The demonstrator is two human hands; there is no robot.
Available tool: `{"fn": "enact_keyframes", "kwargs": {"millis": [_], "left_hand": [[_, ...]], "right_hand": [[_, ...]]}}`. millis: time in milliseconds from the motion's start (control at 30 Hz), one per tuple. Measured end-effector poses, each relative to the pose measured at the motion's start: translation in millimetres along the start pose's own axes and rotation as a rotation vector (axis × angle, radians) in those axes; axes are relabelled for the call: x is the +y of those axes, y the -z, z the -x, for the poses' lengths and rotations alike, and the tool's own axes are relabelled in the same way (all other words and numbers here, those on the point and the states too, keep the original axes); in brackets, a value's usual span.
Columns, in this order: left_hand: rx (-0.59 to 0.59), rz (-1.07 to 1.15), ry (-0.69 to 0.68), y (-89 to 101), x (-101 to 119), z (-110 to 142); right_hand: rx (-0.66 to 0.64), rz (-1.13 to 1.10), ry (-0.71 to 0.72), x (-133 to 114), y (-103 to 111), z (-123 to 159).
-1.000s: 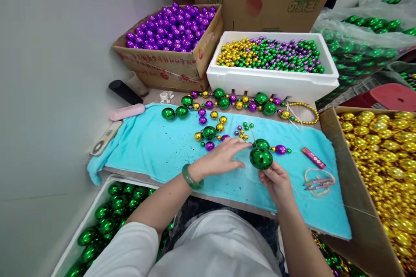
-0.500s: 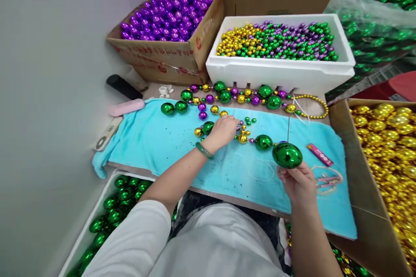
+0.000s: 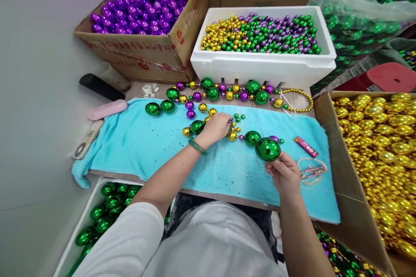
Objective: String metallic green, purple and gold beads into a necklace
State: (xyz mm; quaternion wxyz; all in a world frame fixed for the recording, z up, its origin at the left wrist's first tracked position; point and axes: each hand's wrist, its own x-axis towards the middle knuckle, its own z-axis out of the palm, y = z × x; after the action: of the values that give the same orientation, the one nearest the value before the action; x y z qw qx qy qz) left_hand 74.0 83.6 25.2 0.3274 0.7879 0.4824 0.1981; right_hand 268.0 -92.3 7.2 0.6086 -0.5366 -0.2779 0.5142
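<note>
Large green bead (image 3: 268,149), egg-shaped and glossy, is held up over the right half of the turquoise towel (image 3: 139,147). At the far left, a white box (image 3: 82,220) of green beads stands low beside the work surface; above it lie a flat beige device (image 3: 87,140), a pink case (image 3: 107,110) and a black cylinder (image 3: 101,87). Behind these stands a cardboard box (image 3: 130,54) heaped with purple beads. Next come two green beads (image 3: 160,107) side by side at the towel's back edge, then the left hand (image 3: 216,129), a green bangle (image 3: 197,146) on its wrist. Its fingers are bent down at the loose small beads (image 3: 236,130); whether they pinch one I cannot tell. A multicoloured strand (image 3: 212,93) runs behind the towel, in front of a white foam box (image 3: 263,66) full of small beads. Farther right, the right hand (image 3: 283,173) pinches the egg-shaped bead from below between thumb and fingers, and another green bead (image 3: 252,138) shows just left of it. Beyond lie a pink packet (image 3: 306,146) and pink-handled snips (image 3: 312,173), then an open carton (image 3: 341,151) of gold beads.
</note>
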Motion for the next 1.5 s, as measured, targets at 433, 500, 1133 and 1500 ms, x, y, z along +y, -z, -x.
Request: {"fn": "enact_keyframes", "kwargs": {"millis": [433, 500, 1133, 1500], "left_hand": [[0.019, 1.493, 0.385, 36.8, 15.1, 31.3], [0.021, 1.512, 0.394, 37.5, 14.6, 32.1], [0.292, 1.338, 0.177, 26.0, 11.0, 37.2], [0.344, 1.368, 0.149, 13.5, 24.2, 48.9]], "right_hand": [[-0.020, 0.108, -0.110, 7.4, -23.2, -0.3], [-0.029, 0.119, -0.103, 6.5, -25.0, 0.1], [-0.010, 0.099, -0.125, 4.3, -29.9, 5.6], [0.007, -0.003, -0.163, 10.2, -38.3, 9.9]]}}
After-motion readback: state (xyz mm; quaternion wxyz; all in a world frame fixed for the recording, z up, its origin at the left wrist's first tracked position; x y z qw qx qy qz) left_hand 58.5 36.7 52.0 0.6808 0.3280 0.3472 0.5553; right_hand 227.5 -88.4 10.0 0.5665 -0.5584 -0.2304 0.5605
